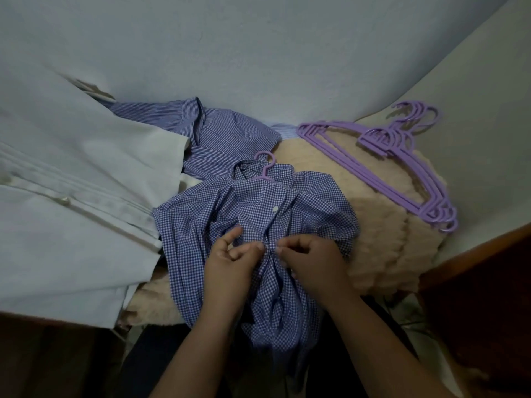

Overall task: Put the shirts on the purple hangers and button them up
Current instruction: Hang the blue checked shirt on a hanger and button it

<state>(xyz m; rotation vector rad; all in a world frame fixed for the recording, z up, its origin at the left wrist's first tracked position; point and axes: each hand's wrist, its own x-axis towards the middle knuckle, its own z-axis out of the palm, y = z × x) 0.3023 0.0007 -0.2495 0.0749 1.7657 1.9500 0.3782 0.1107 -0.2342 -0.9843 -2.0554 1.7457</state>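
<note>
A blue-and-white checked shirt [195, 225] lies on a beige fluffy cushion, with a purple hanger's hook [268, 163] sticking out of its collar. One white button [275, 208] shows on the placket. My left hand [230, 259] pinches the left edge of the placket lower down. My right hand [313, 259] pinches the right edge at a button, right next to the left hand. A blue striped shirt [218, 133] lies crumpled behind. A stack of several purple hangers [402, 168] rests at the right.
A white shirt [71, 196] with a buttoned placket is spread at the left. The beige fluffy cushion [382, 239] lies under the shirts. A pale wall rises behind, and brown wooden furniture [488, 297] stands at the lower right.
</note>
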